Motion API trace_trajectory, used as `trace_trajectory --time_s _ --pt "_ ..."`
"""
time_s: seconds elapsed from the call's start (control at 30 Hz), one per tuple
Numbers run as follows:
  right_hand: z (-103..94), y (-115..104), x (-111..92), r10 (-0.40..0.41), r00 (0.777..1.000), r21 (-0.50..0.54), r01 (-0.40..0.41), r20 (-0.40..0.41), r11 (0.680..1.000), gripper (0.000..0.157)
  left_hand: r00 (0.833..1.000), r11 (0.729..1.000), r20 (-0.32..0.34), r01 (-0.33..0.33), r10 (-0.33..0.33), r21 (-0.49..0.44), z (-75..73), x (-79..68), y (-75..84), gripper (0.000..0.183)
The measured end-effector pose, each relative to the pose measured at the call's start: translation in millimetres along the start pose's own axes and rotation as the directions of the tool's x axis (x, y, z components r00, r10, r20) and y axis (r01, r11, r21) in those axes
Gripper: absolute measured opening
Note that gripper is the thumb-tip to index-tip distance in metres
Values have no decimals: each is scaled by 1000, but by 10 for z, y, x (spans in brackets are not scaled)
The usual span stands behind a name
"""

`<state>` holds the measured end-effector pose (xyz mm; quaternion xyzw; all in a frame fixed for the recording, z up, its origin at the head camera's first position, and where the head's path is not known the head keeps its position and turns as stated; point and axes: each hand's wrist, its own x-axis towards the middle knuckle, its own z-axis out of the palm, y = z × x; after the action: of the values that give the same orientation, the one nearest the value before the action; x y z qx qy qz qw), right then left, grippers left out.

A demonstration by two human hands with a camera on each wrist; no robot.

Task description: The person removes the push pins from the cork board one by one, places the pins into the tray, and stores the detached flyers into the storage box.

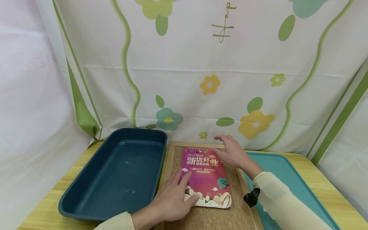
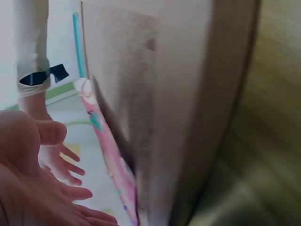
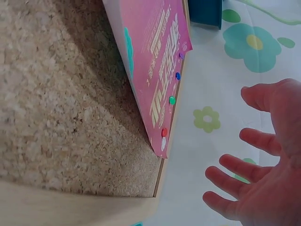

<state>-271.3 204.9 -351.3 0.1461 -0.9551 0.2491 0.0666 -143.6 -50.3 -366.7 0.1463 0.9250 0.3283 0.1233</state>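
Observation:
A pink and purple flyer (image 1: 205, 183) lies on a wood-framed corkboard (image 1: 212, 220). Along its top edge sit several push pins, among them a red pin (image 3: 164, 132), a green pin (image 3: 172, 100) and a blue pin (image 3: 178, 76). The flyer's side edge stands off the cork in the right wrist view, with a shadow beneath. My left hand (image 1: 175, 198) is over the flyer's lower left edge, fingers extended; whether it touches the paper I cannot tell. Near the top right corner, my right hand (image 1: 231, 153) has spread fingers and holds nothing.
Left of the corkboard stands a deep dark blue tray (image 1: 115, 179). A flat teal tray (image 1: 287, 172) lies to the right, partly behind the right forearm. Everything rests on a wooden table (image 1: 325, 179), with a flower-printed cloth (image 1: 184, 92) hanging behind.

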Motion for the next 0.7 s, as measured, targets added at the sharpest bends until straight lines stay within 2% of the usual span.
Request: trace_trajectory --time_s 0.2,0.4,0.7 --pt "18 -23 7 -22 1000 0 22 -1 1000 57 999 1000 31 -19 18 14 67 36 -142 73" --pt "47 -73 37 -30 999 31 30 13 999 52 998 990 67 -26 17 136 119 97 -190 68" --pt "130 -80 112 -17 998 97 12 55 995 48 994 967 109 -54 28 247 137 155 -202 61"
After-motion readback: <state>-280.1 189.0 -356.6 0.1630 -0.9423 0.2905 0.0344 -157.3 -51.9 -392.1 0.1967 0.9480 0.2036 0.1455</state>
